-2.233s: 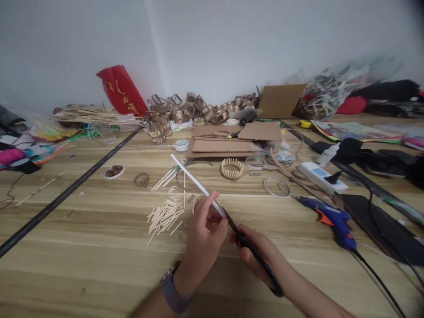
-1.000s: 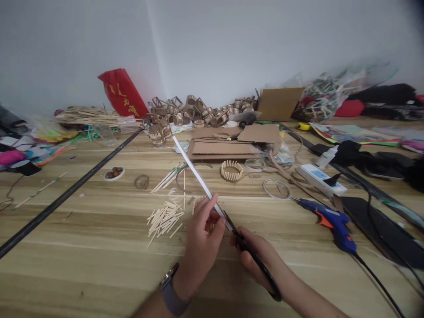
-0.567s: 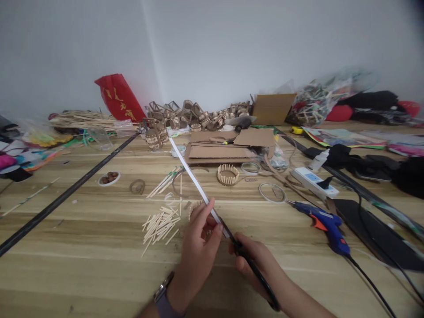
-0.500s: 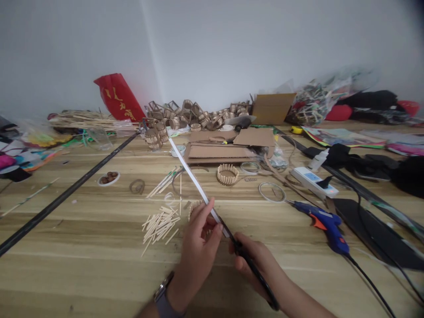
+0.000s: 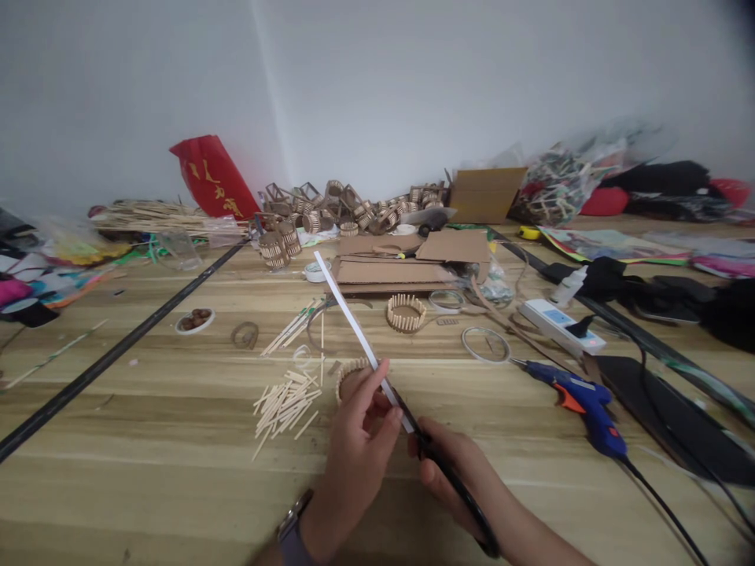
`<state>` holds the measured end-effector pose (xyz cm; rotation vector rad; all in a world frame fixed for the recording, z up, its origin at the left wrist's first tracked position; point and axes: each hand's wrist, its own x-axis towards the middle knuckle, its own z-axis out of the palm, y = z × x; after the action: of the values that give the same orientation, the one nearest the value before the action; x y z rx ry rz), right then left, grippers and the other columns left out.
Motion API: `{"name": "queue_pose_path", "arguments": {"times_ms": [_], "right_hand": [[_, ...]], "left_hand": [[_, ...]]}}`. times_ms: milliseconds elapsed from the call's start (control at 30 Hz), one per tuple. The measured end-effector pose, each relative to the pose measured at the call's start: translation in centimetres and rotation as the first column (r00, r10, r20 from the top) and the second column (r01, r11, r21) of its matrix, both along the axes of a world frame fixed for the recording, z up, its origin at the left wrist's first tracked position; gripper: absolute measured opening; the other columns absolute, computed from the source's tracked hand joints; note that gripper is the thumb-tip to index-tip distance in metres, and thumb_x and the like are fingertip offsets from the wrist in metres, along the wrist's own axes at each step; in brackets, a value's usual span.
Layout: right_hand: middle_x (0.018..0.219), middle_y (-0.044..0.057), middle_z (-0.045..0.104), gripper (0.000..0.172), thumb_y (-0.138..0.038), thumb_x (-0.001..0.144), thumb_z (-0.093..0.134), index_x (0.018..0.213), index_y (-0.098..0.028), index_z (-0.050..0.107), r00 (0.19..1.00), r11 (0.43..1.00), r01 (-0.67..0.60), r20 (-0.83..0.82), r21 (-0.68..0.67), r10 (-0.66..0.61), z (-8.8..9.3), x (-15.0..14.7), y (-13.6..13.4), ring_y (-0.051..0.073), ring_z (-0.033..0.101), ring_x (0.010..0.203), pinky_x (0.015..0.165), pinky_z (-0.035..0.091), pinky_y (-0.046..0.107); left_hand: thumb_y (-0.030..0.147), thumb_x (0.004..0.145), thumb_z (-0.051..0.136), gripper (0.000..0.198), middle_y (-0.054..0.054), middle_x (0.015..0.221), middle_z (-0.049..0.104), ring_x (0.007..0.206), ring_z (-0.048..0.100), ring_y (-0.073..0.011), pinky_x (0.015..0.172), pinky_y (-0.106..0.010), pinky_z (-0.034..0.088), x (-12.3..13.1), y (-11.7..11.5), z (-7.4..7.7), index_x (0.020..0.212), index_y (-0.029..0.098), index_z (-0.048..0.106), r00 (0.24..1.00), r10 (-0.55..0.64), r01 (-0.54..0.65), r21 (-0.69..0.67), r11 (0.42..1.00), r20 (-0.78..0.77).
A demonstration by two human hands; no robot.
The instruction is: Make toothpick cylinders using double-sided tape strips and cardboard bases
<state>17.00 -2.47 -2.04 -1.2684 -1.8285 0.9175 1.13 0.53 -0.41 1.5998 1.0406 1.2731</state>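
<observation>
A long white strip (image 5: 349,314) slants away from me, its lower end pinched between the thumb and fingers of my left hand (image 5: 361,440). My right hand (image 5: 451,460) is wrapped round black-handled scissors (image 5: 463,491). Their blades lie along the strip's lower end, beside my left thumb; whether they are parted I cannot tell. Partly hidden behind my left fingers is a ring of short sticks (image 5: 348,379). Left of it lies a pile of short wooden sticks (image 5: 286,405). Another stick ring (image 5: 406,313) stands farther back.
A blue glue gun (image 5: 581,397) lies at right, its cord running to the front edge. Beyond it is a white power strip (image 5: 560,324). Cardboard pieces (image 5: 392,271) and several small stick baskets (image 5: 312,216) are at the back. A dish of brown balls (image 5: 194,320) sits left.
The white strip's far end has come nearer and shifted right. Both hands have moved slightly down and right, still holding the strip and scissors.
</observation>
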Motion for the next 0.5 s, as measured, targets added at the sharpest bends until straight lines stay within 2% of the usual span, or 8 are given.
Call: {"name": "queue_pose_path", "arguments": {"times_ms": [100, 233, 400, 500], "right_hand": [[0.061, -0.001, 0.050, 0.071, -0.086, 0.077, 0.027, 0.075, -0.019, 0.051, 1.000, 1.000, 0.019, 0.008, -0.014, -0.019, 0.2, -0.2, -0.1, 0.012, 0.041, 0.052, 0.049, 0.036, 0.024], [0.059, -0.002, 0.047, 0.072, -0.089, 0.074, 0.025, 0.071, -0.021, 0.048, 0.999, 0.999, 0.042, -0.011, -0.015, -0.043, -0.1, -0.3, -0.2, 0.012, 0.041, 0.051, 0.049, 0.037, 0.024], [0.061, -0.001, 0.053, 0.069, -0.088, 0.074, 0.032, 0.073, -0.021, 0.050, 0.998, 0.999, 0.047, -0.029, -0.019, -0.048, -1.0, -0.2, -0.3, 0.013, 0.047, 0.054, 0.050, 0.040, 0.023], [0.060, -0.001, 0.053, 0.070, -0.089, 0.073, 0.032, 0.073, -0.021, 0.051, 0.998, 0.998, 0.060, -0.026, -0.019, -0.061, -1.0, -0.1, -0.3, 0.013, 0.047, 0.053, 0.050, 0.039, 0.023]], "left_hand": [[0.021, 0.087, 0.058, 0.046, -0.007, 0.125, 0.056, 0.101, 0.058, -0.0195, 0.086, -0.032, 0.051, 0.0, -0.1, 0.0, 0.132, 0.030, 0.054, 1.000, 0.004, -0.004, -0.003, 1.000, 0.000], [0.022, 0.088, 0.057, 0.046, -0.008, 0.124, 0.056, 0.095, 0.060, -0.0186, 0.082, -0.031, 0.052, 0.0, 0.0, 0.1, 0.133, 0.027, 0.053, 1.000, -0.021, 0.022, -0.022, 1.000, 0.023], [0.024, 0.088, 0.058, 0.046, -0.008, 0.127, 0.054, 0.104, 0.058, -0.0209, 0.086, -0.033, 0.051, 0.0, 0.0, 0.0, 0.133, 0.028, 0.053, 0.999, -0.029, 0.030, -0.021, 0.999, 0.028], [0.025, 0.087, 0.059, 0.045, -0.008, 0.124, 0.057, 0.096, 0.060, -0.0198, 0.081, -0.033, 0.053, 0.1, 0.0, -0.1, 0.133, 0.028, 0.054, 0.998, -0.031, 0.032, -0.016, 0.999, 0.050]]}}
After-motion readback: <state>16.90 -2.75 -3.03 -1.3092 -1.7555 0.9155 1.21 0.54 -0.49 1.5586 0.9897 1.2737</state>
